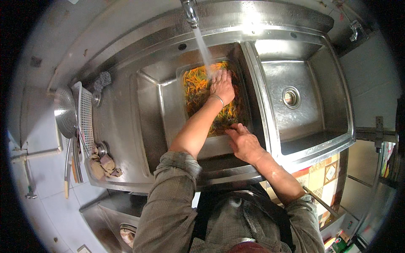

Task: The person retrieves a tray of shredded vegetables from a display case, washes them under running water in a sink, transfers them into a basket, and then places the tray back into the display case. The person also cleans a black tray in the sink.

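A clear plastic tub [218,143] stands in the left basin [150,117] of a stainless steel sink. Thin orange and green vegetable shreds [197,80], mixed with dark strands, lie in it under water. My left hand [222,87], with a bracelet at the wrist, rests palm down on the shreds; its fingertips are close to the falling water. My right hand [246,144] is at the tub's near right corner, fingers bent; whether they grip the rim is hard to tell. Water pours from the faucet [190,15] into the tub's far part.
The right basin [292,117] has a drain [290,97]. At the left stand a white perforated basket [85,117] and a metal skimmer [65,112]. A steel wool pad [102,81] and a crumpled cloth [102,166] lie on the drainboard [118,126].
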`<state>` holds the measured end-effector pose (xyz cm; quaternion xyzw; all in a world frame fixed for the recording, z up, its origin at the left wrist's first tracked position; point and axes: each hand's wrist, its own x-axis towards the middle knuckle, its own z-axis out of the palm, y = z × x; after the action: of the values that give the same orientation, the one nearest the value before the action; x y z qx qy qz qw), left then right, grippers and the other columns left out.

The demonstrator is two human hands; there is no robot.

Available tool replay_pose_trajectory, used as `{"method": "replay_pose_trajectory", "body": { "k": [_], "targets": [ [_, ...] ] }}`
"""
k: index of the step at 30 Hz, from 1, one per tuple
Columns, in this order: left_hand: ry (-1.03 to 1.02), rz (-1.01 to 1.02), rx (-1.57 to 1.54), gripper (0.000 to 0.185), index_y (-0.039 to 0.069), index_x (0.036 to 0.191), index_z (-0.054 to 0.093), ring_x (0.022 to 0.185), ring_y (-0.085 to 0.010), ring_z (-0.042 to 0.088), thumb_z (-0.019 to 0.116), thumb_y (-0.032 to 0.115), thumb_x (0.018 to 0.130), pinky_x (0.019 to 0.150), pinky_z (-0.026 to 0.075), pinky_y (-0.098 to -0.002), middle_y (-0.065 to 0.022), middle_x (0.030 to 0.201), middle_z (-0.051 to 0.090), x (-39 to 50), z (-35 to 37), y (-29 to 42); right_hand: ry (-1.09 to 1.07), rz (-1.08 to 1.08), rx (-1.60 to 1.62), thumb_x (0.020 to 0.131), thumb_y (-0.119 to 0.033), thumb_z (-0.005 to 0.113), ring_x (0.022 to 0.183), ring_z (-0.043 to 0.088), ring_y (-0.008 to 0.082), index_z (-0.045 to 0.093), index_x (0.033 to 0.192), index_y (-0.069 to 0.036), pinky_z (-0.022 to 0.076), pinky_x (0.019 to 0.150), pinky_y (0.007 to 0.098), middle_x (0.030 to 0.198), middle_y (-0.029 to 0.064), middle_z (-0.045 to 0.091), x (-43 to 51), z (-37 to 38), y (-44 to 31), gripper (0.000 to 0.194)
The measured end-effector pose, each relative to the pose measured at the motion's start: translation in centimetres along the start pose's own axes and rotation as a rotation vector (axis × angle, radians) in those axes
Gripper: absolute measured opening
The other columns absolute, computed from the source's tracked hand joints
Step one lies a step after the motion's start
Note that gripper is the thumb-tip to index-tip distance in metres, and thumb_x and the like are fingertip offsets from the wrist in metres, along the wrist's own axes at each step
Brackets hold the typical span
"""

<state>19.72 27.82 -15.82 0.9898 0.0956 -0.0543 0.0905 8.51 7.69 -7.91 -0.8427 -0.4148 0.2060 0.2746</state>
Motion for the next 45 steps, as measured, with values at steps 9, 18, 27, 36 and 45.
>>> {"method": "replay_pose_trajectory", "body": {
  "k": [9,18,27,36,45],
  "targets": [
    [-0.019,0.312,0.005,0.067,0.018,0.153,0.038,0.151,-0.0361,0.014,0.052,0.05,0.096,0.12,0.011,-0.0578,-0.0167,0.163,0.019,-11.5,-4.1,-4.4,0.063,0.019,0.031,0.083,-0.007,0.064,0.113,0.058,0.038,0.061,0.123,-0.007,0.0525,0.092,0.0451,0.122,0.0186,0.057,-0.5,-0.3,0.0,0.04],
    [-0.356,0.229,0.289,0.097,0.023,0.158,0.021,0.151,-0.0377,0.011,0.077,0.035,0.08,0.12,0.014,-0.0605,-0.0203,0.164,0.01,-11.2,-3.3,-5.4,-0.066,-0.008,-0.098,0.088,-0.016,0.062,0.099,0.066,0.0376,0.061,0.115,-0.007,0.0548,0.082,0.048,0.113,0.0184,0.06,-0.4,-0.7,-0.1,0.029],
    [-0.068,0.427,-0.148,0.062,0.018,0.149,0.043,0.151,-0.0346,0.016,0.062,0.037,0.094,0.121,0.011,-0.0574,-0.0138,0.161,0.025,-14.1,-2.0,-2.2,-0.278,0.044,-0.107,0.087,-0.021,0.063,0.093,0.067,0.0397,0.061,0.113,-0.006,0.0541,0.083,0.0493,0.101,0.0221,0.067,-2.7,-1.3,-0.8,0.03],
    [-0.287,0.283,-0.137,0.036,0.013,0.125,0.066,0.141,-0.035,0.036,0.063,0.028,0.092,0.117,0.028,-0.0522,-0.0118,0.154,0.037,-12.5,-3.8,-3.1,-0.089,0.017,-0.035,0.088,-0.02,0.065,0.084,0.067,0.0382,0.07,0.097,-0.01,0.054,0.073,0.0468,0.088,0.0144,0.071,-1.0,-3.9,-0.6,0.015],
    [-0.023,-0.123,-0.157,0.067,-0.002,0.153,0.021,0.15,-0.0402,0.013,0.051,0.018,0.097,0.122,0.019,-0.0469,-0.0222,0.163,0.01,-6.7,-1.8,-9.0,-0.091,0.084,-0.108,0.09,-0.029,0.065,0.076,0.067,0.0395,0.067,0.089,-0.01,0.0532,0.068,0.0506,0.08,0.0158,0.069,2.9,-4.8,-2.3,0.019]
  ]
}}
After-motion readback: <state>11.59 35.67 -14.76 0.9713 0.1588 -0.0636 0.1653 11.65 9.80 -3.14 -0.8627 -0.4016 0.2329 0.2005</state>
